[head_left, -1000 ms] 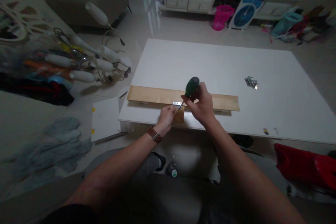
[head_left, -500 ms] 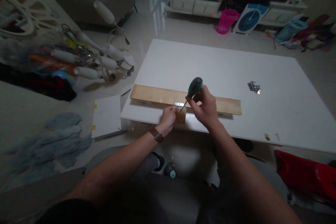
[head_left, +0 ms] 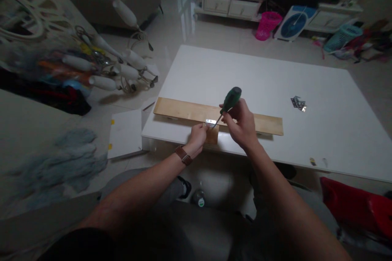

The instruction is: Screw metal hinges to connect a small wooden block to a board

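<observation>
My right hand point(head_left: 241, 124) grips a green-handled screwdriver point(head_left: 231, 100), which is tilted with its shaft pointing down to the left. Its tip reaches the small wooden block point(head_left: 212, 135) at the lower edge of a metal hinge point(head_left: 211, 122). The hinge lies where the block meets a long wooden board point(head_left: 183, 109). Closed fingers of my left hand point(head_left: 198, 135) press together at the hinge and the block's left side, close to the screwdriver tip. What they pinch is too small to make out.
Board and block lie on a white table point(head_left: 245, 73). Several metal hinges point(head_left: 298, 103) are piled at its right, and small bits point(head_left: 312, 161) lie by the front edge. A red object point(head_left: 352, 202) stands at lower right, a white panel point(head_left: 125, 133) left of the table.
The screwdriver handle has turned slightly, and my right fingers have shifted their grip on it. My left hand stays at the hinge. The whole view has shifted a little.
</observation>
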Action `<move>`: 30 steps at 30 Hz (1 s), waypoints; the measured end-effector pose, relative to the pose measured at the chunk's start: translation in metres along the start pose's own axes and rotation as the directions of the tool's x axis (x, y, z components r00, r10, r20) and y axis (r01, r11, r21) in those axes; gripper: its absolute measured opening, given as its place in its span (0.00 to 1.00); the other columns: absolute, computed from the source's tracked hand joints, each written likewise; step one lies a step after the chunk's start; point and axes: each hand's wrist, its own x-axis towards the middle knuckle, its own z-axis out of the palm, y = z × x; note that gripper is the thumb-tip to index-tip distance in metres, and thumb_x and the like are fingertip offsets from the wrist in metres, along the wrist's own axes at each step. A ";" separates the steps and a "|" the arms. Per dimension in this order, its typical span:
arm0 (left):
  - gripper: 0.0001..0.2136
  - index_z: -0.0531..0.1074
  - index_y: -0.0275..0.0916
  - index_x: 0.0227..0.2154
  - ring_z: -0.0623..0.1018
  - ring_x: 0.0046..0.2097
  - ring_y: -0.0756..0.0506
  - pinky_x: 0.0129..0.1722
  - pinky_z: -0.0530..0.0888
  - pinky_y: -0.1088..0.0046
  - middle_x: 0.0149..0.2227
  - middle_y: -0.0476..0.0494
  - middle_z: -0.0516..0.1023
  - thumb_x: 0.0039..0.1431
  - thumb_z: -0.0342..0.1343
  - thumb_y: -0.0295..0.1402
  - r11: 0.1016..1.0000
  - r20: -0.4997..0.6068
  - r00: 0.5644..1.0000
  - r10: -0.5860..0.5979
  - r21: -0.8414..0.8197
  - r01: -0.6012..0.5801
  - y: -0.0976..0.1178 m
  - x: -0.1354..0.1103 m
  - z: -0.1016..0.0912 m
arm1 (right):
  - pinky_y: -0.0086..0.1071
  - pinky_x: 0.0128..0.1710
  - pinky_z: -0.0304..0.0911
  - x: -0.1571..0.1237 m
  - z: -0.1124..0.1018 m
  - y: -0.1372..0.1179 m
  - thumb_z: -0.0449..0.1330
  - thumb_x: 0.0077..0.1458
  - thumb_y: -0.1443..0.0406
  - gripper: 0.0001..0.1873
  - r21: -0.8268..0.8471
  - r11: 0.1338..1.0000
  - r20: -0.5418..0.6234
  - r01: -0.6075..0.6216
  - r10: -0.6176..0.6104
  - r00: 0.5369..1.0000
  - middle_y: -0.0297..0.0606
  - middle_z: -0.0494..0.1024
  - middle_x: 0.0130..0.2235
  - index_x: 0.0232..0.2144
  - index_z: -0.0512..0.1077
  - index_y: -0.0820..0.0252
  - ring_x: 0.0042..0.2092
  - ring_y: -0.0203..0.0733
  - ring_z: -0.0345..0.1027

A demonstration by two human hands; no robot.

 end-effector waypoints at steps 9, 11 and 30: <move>0.07 0.80 0.36 0.26 0.75 0.37 0.43 0.39 0.66 0.68 0.31 0.43 0.81 0.49 0.64 0.36 0.998 0.057 0.998 0.000 -0.059 0.004 0.005 -0.004 0.000 | 0.37 0.27 0.65 -0.005 0.009 0.005 0.66 0.57 0.60 0.16 -0.162 0.986 -0.144 0.031 -0.055 0.988 0.29 0.75 0.30 0.41 0.63 0.50 0.26 0.40 0.70; 0.07 0.80 0.36 0.26 0.75 0.36 0.43 0.39 0.66 0.68 0.30 0.43 0.81 0.49 0.64 0.35 0.999 0.046 0.999 0.003 -0.054 0.000 0.006 -0.004 0.000 | 0.38 0.27 0.66 -0.006 0.011 0.005 0.65 0.59 0.60 0.15 -0.136 0.990 -0.143 0.023 -0.043 0.989 0.33 0.79 0.34 0.44 0.63 0.50 0.28 0.41 0.72; 0.08 0.78 0.37 0.23 0.72 0.33 0.45 0.37 0.63 0.69 0.27 0.45 0.77 0.48 0.64 0.36 0.999 0.052 0.998 0.045 -0.021 -0.044 0.001 0.000 0.000 | 0.38 0.27 0.64 -0.003 0.004 0.006 0.69 0.56 0.58 0.15 -0.184 0.982 -0.132 0.033 -0.058 0.990 0.35 0.77 0.32 0.41 0.70 0.53 0.27 0.41 0.68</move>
